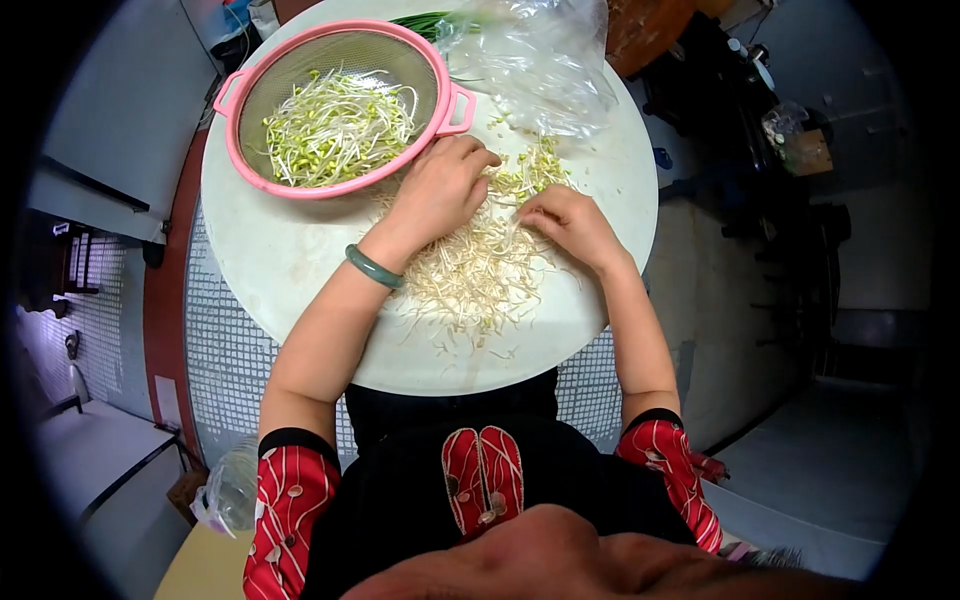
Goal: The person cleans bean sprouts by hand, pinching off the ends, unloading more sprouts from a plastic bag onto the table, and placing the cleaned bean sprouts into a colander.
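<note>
My right hand (575,225) is closed in a pinch at the right side of the bean sprout pile, with a pale bean sprout (514,222) at its fingertips. Just below the strainer's rim, my left hand (445,188) has its fingers curled together; what they hold, if anything, is hidden. Between and below both hands spread loose sprout roots and stems (470,275). Sprouts with green-yellow heads (535,168) lie above the right hand. The pink-rimmed mesh strainer (240,160) at upper left holds a heap of cleaner-looking bean sprouts (335,130).
Everything rests on a round white table (270,270). A clear plastic bag (535,65) lies at its far side, beside a bunch of thin green stalks (420,24). A white-topped table (105,450) stands at lower left, near a clear plastic container (232,485).
</note>
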Demonstrator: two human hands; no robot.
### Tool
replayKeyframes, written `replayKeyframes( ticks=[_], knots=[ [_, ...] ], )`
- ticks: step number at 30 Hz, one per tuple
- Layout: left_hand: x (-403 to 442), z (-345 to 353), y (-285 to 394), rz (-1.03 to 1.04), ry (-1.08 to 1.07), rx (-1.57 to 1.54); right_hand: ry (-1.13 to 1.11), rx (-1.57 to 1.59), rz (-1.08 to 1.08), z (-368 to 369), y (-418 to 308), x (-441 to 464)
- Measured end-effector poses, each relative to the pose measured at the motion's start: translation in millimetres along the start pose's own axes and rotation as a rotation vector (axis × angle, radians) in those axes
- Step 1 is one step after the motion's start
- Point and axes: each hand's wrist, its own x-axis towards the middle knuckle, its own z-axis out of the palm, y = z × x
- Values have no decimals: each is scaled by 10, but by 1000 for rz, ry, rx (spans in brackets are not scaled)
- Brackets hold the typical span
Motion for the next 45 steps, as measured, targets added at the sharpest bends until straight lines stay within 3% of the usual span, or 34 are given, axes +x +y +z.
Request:
replayKeyframes(
  ticks=[3, 7, 10, 21, 25, 28, 31, 34, 40, 45],
  knots=[
    [31, -12, 17, -170, -33, -236, 122, 294, 281, -2, -63, 16],
    [53, -6, 47, -387, -116, -461, 125, 573, 396, 45, 23, 22],
    [59, -7, 87, -407, -157, -510, 132, 686, 391, 82, 7, 36],
    [20, 89, 5, -184, -93, -328, 131, 839, 468, 101, 13, 21],
    [12, 60, -1, 6, -25, -98, 119, 814, 475, 74, -36, 14],
    [10, 53, -6, -258, -132, -203, 109, 788, 472, 73, -50, 4],
    [7, 64, -19, -342, -85, -479, 77, 753, 479, 75, -31, 3],
    [26, 49, 16, -547, -318, -716, 51, 618, 474, 86, -68, 7],
    [34, 63, -18, -669, -550, -946, 13, 373, 420, 101, -141, 17],
    [7, 86, -46, -645, -617, -893, 22, 230, 375, 69, -285, 44]
  ],
)
